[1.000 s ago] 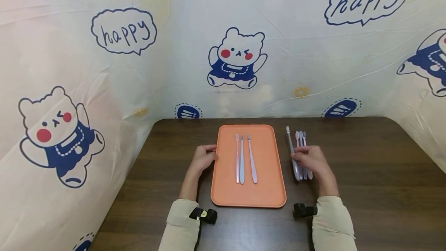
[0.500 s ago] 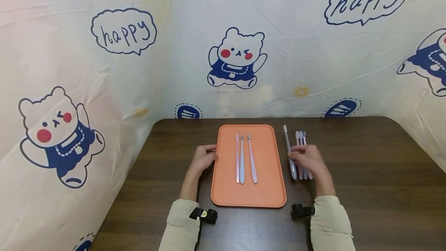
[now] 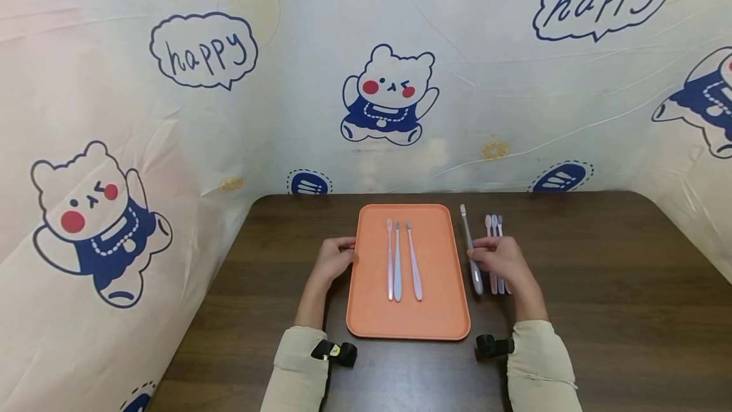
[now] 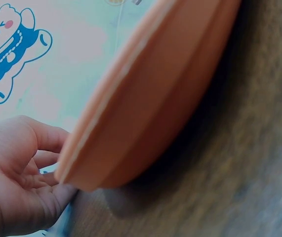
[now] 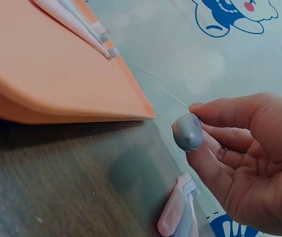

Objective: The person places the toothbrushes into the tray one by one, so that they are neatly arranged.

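Your right hand (image 3: 503, 259) pinches a slim toothbrush with a glossy grey-blue handle (image 3: 476, 277) between thumb and forefinger. You have it just beyond the right edge of a flat, smooth orange rectangular tray (image 3: 372, 320) with rounded corners and a raised rim. Its head points to the far edge of the dark brown wood-grain table (image 3: 617, 272), leaning a little left, and the thicker handle points toward you; your right wrist view shows the handle end clear of the tabletop.

Your left hand (image 3: 332, 260) grips the tray's left edge a little above halfway, thumb and fingers at the rim.

On the tray, nearer its far edge, lie three slender toothbrushes, heads away from you: a pale pink one (image 3: 390, 266) on the left, a light blue one (image 3: 398, 272) close beside it, and a lilac-pink one (image 3: 416, 272) slanting apart toward the tray's right edge.

Off the tray's right edge, partly hidden by your right hand, a small bunch of pastel pink and blue-grey toothbrushes (image 3: 494, 281) lies on the table, heads toward its far edge. Behind that edge hangs a pale backdrop (image 3: 297, 81) printed with cartoon bears.
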A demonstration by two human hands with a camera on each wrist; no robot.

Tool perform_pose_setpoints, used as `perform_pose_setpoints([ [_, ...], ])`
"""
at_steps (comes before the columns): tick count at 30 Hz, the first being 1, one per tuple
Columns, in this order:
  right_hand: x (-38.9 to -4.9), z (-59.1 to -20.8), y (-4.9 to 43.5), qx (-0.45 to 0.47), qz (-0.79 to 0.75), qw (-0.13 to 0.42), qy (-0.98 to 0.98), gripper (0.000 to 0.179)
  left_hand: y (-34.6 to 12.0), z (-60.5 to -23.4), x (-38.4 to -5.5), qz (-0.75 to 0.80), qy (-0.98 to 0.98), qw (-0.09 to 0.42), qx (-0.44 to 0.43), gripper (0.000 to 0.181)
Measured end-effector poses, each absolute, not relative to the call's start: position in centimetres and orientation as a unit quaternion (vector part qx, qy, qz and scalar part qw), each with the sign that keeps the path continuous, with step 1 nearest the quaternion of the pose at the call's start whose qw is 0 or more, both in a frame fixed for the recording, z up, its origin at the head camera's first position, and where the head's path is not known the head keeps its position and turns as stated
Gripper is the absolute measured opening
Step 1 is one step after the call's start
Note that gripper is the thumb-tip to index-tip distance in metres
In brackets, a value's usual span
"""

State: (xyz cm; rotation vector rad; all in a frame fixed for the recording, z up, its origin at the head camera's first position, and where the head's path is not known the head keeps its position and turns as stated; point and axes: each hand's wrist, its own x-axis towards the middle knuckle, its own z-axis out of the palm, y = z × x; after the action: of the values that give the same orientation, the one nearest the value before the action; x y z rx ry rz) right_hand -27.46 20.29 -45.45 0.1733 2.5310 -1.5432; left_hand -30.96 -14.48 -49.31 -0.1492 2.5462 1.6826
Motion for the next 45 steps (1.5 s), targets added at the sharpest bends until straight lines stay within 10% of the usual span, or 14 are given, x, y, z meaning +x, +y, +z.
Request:
perform_pose_setpoints([
  [45,-27.8,-45.7,17.7,0.021,-0.517,0.072,0.852,0.035,-14.6,-49.4,-31.1,0.554,0.830,0.046,-0.051,0.047],
])
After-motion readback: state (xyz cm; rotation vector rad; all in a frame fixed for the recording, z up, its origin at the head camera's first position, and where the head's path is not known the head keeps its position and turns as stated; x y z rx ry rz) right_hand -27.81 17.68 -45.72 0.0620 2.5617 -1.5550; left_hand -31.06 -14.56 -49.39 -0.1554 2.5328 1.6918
